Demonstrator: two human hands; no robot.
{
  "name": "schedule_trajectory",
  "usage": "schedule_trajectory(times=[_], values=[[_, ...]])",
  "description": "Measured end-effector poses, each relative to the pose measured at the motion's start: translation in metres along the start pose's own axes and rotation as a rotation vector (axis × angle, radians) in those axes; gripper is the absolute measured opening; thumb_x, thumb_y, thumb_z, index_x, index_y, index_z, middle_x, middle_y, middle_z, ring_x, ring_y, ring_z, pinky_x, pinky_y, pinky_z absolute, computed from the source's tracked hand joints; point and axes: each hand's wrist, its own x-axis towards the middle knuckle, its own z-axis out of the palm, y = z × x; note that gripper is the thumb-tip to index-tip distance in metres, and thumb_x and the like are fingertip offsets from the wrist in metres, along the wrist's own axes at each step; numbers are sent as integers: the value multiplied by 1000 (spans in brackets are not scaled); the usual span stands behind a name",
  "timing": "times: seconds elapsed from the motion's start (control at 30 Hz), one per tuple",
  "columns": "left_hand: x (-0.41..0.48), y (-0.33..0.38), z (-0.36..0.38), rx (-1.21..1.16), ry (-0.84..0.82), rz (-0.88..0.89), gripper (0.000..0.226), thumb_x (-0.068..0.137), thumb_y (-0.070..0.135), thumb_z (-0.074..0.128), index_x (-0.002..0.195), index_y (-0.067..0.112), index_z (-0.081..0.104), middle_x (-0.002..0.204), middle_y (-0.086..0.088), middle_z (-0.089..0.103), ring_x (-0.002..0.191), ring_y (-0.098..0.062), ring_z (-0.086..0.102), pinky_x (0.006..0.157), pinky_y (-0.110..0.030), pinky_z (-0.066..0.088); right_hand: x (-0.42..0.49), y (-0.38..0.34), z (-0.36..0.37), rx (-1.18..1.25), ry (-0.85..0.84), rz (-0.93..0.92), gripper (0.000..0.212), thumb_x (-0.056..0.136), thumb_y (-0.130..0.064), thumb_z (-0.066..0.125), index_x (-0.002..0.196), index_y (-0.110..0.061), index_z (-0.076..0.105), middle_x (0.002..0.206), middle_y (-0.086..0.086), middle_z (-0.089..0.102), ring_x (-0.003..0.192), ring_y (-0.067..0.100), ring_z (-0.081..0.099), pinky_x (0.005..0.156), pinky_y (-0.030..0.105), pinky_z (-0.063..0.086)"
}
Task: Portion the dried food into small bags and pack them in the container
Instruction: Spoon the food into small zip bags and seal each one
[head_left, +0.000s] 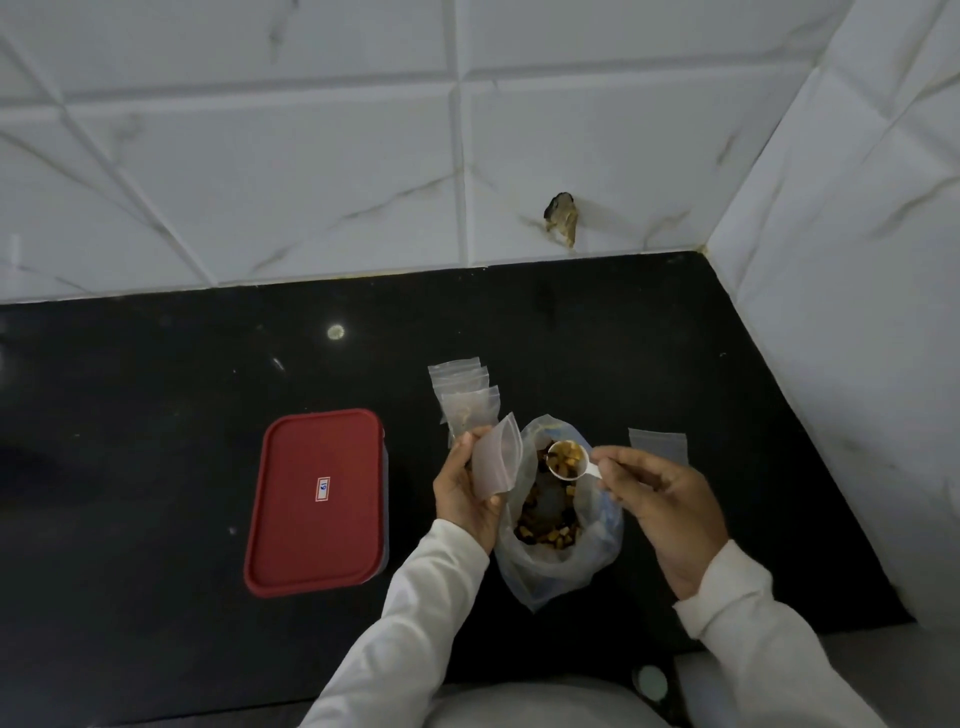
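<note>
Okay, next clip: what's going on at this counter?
A person is portioning dried food. The right hand pinches a white scoop loaded with pieces over the large open bag, while the left hand holds an empty small bag beside it. More small bags lie behind, at least one apparently filled; the red-lidded container sits closed at left.

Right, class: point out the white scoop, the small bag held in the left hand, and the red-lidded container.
white scoop (584, 464): head view, the bowl's right wall.
small bag (497, 457): head view, middle of its clear face.
container (311, 545): head view, bare red lid below the label.
</note>
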Motion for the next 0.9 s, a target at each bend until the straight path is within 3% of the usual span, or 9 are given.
schedule_trajectory(times=[0.1, 0.2, 0.3, 0.43, 0.57, 0.73, 0.8, 0.9], values=[[1, -1, -2, 26, 8, 20, 29, 96, 35, 54, 93, 14, 74, 100, -11, 69, 85, -25, 65, 62, -29, 54, -5, -18, 7, -2, 6, -92, 15, 89, -18, 65, 100, -24, 73, 97, -9, 73, 96, 8, 67, 83, 28, 55], [3, -2, -5, 72, 13, 44, 28, 90, 40, 61, 96, 16, 75, 105, -11, 67, 88, -25, 64, 73, -32, 46, -6, -27, 18, -46, 15, -174, 14, 89, -20, 66, 99, -27, 72, 94, -12, 73, 92, 2, 67, 78, 22, 53], [4, -2, -6, 68, 4, 33, 32, 85, 43, 66, 100, 15, 74, 108, -12, 65, 88, -24, 64, 67, -30, 49, -3, -29, 28, -133, 26, -272, 12, 89, -20, 66, 96, -28, 72, 92, -13, 73, 90, 0, 66, 74, 17, 53], [1, 0, -6, 49, -24, 10, 30, 88, 40, 62, 102, 15, 71, 113, -15, 62, 80, -25, 66, 41, -21, 50, 0, -27, 37, -286, 39, -419, 12, 90, -21, 65, 94, -32, 70, 92, -15, 72, 93, -3, 65, 79, 16, 53], [0, 1, -7, 69, -60, 32, 30, 85, 39, 65, 103, 15, 70, 112, -15, 62, 82, -26, 68, 42, -22, 52, 4, -21, 43, -464, 60, -575, 13, 93, -26, 61, 102, -24, 70, 96, -14, 70, 93, -5, 63, 78, 7, 48], [0, 3, -6, 82, -82, 61, 29, 75, 41, 72, 95, 19, 73, 99, -8, 71, 84, -24, 70, 58, -29, 55, 5, -20, 49, -574, 113, -699, 27, 89, -36, 60, 105, -17, 71, 98, -8, 69, 85, -7, 61, 76, 2, 44], [-1, 4, -4, 63, -89, 69, 31, 70, 41, 76, 92, 20, 73, 99, -8, 72, 83, -24, 70, 58, -29, 55, 5, -19, 52, -597, 131, -712, 43, 86, -49, 54, 103, -14, 72, 94, -4, 71, 81, -7, 59, 73, 5, 47], [-1, 4, -4, 29, -86, 87, 28, 76, 36, 73, 96, 17, 69, 104, -10, 68, 79, -23, 69, 48, -24, 54, 1, -18, 52, -537, 90, -649, 59, 82, -63, 51, 100, -10, 71, 82, -11, 67, 73, -1, 60, 69, 21, 54]])
